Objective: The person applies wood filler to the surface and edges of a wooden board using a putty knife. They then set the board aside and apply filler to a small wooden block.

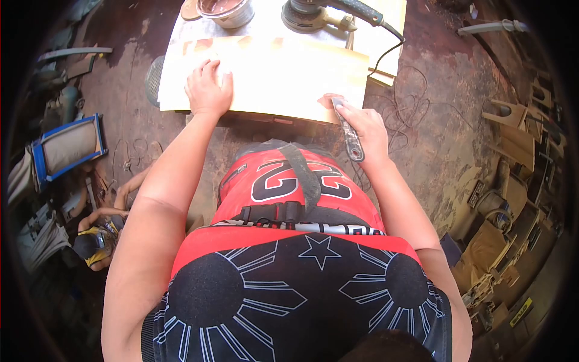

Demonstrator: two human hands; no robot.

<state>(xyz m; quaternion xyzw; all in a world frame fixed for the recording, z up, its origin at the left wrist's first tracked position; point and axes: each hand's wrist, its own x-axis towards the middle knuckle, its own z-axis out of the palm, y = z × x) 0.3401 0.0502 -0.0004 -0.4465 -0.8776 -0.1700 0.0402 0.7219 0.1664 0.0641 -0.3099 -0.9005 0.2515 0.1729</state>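
A pale wooden board [271,75] lies in front of me on the worktop, washed out by bright light. My left hand [208,89] rests on its left part with the fingers laid out on the surface. Near the board's right front corner, my right hand [367,125] is closed around a putty knife [350,137] with a worn, stained handle. The knife's blade end is at a reddish-brown smear of filler [329,100] on the board. More brownish patches show along the far edge.
Behind the board stand a tub of reddish-brown filler [227,13] and a power sander [306,15], its cord [386,55] hanging off the right side. Wood pieces [512,130] are piled at right. Another person [99,235] is low at left, near a blue-framed panel [71,148].
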